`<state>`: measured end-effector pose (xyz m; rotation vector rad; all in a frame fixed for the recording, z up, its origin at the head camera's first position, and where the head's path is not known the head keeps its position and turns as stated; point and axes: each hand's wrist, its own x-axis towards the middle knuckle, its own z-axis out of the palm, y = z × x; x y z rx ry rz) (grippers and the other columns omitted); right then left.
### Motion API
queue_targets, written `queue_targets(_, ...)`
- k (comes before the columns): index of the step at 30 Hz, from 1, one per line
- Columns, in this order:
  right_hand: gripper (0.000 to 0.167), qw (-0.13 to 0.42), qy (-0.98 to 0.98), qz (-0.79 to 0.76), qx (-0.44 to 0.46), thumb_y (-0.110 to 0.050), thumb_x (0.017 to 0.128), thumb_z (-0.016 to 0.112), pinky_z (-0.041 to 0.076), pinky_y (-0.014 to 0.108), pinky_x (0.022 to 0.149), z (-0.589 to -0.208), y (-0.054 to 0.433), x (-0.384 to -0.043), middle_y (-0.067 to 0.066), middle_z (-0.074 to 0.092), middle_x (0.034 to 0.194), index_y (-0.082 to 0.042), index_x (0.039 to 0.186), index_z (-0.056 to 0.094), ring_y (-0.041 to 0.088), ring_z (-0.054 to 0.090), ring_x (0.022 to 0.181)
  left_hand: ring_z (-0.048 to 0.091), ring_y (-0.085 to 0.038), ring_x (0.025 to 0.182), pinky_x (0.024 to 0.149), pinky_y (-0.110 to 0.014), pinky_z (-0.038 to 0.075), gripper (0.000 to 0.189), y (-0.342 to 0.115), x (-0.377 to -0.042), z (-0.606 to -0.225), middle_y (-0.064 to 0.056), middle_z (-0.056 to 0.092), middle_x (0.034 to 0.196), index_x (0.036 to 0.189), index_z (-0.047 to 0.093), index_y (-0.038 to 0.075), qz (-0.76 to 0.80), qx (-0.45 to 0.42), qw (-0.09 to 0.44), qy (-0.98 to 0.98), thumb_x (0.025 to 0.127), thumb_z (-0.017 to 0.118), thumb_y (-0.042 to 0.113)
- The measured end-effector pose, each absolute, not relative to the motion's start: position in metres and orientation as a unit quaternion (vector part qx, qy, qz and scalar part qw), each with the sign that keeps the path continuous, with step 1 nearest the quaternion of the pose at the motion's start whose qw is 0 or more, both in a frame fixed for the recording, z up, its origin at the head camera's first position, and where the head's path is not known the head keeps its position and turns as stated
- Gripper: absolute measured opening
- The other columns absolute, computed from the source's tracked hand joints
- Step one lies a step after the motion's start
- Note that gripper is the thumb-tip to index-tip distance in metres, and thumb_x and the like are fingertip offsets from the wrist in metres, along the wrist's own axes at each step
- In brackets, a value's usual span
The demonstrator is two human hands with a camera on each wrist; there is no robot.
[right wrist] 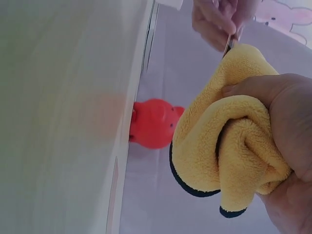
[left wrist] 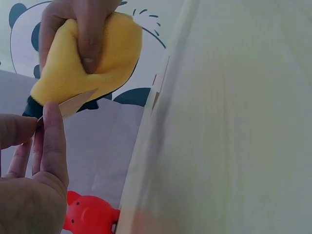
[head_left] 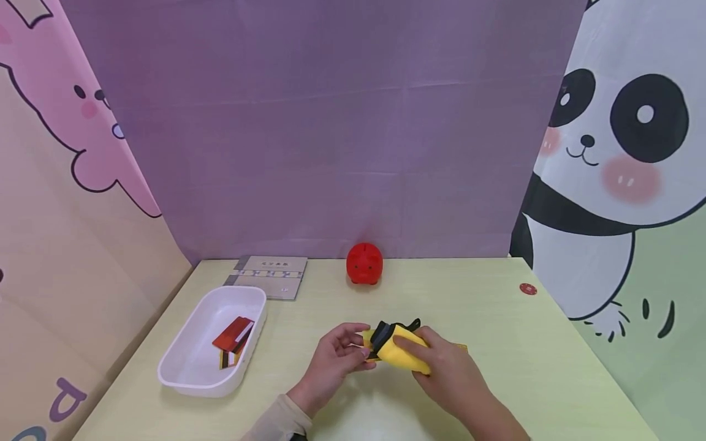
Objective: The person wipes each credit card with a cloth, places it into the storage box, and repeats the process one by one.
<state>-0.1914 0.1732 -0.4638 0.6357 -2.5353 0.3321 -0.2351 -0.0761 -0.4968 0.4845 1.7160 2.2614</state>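
My left hand [head_left: 336,355] pinches a thin card [left wrist: 75,103] between thumb and fingers. In my right hand [head_left: 449,367] is a bunched yellow towel [head_left: 401,349] with dark trim, also seen in the right wrist view as a folded fluffy cloth [right wrist: 243,122]. The towel is up against the card, covering part of it, and both are held above the table. Past the right hand, a narrow yellow edge [head_left: 462,346] shows; I cannot tell what it belongs to.
A white plastic basin [head_left: 187,361] on the left holds several cards [head_left: 234,334]. Behind it lies a grey booklet [head_left: 273,277]. A red piggy bank [head_left: 364,264] stands at the table's back, and a red round chip [head_left: 527,288] lies near the right edge.
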Motion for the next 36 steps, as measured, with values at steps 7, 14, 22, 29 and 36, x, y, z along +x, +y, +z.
queue_targets(7,0.061,0.254,-0.933,0.113,0.227,-0.012,0.07,0.095,0.059,0.025,0.063,-0.461,0.173,-0.194,-0.004,0.061,0.107,-0.033,0.124,0.077,0.013,0.063,0.073,0.07,-0.029,0.102,0.088,-0.045,0.064,0.044,-0.077,-0.235,-0.494,-0.018,0.061,0.113,0.139,0.061,0.003,0.774,0.172,0.131,0.595,0.097,0.067,-0.008)
queue_targets(14,0.06,0.257,-0.938,0.113,0.204,-0.008,0.069,0.092,0.053,0.023,0.057,-0.46,0.181,-0.198,-0.004,0.06,0.105,-0.03,0.122,0.078,0.011,0.057,0.069,0.069,-0.037,0.109,0.089,-0.044,0.063,0.042,-0.083,-0.237,-0.487,-0.019,0.06,0.116,0.138,0.063,0.01,0.773,0.143,0.111,0.608,0.098,0.069,-0.003)
queue_targets(22,0.061,0.243,-0.938,0.119,0.218,-0.011,0.071,0.094,0.057,0.023,0.064,-0.461,0.174,-0.193,-0.005,0.061,0.108,-0.033,0.125,0.077,0.011,0.061,0.075,0.071,-0.033,0.105,0.089,-0.046,0.063,0.044,-0.081,-0.237,-0.489,-0.018,0.06,0.115,0.138,0.059,0.009,0.785,0.138,0.111,0.593,0.097,0.07,-0.005)
queue_targets(29,0.063,0.279,-0.92,0.115,0.251,-0.011,0.069,0.095,0.06,0.025,0.065,-0.463,0.169,-0.192,-0.005,0.062,0.107,-0.034,0.125,0.076,0.012,0.063,0.075,0.071,-0.028,0.1,0.088,-0.046,0.063,0.044,-0.074,-0.233,-0.492,-0.018,0.063,0.114,0.137,0.058,0.001,0.785,0.169,0.123,0.584,0.096,0.071,-0.006)
queue_targets(36,0.062,0.277,-0.924,0.111,0.238,-0.011,0.069,0.096,0.061,0.026,0.065,-0.463,0.17,-0.192,-0.004,0.063,0.108,-0.033,0.123,0.077,0.013,0.066,0.077,0.072,-0.028,0.1,0.086,-0.044,0.064,0.046,-0.076,-0.232,-0.49,-0.017,0.064,0.112,0.139,0.056,-0.003,0.776,0.161,0.126,0.597,0.096,0.069,-0.008)
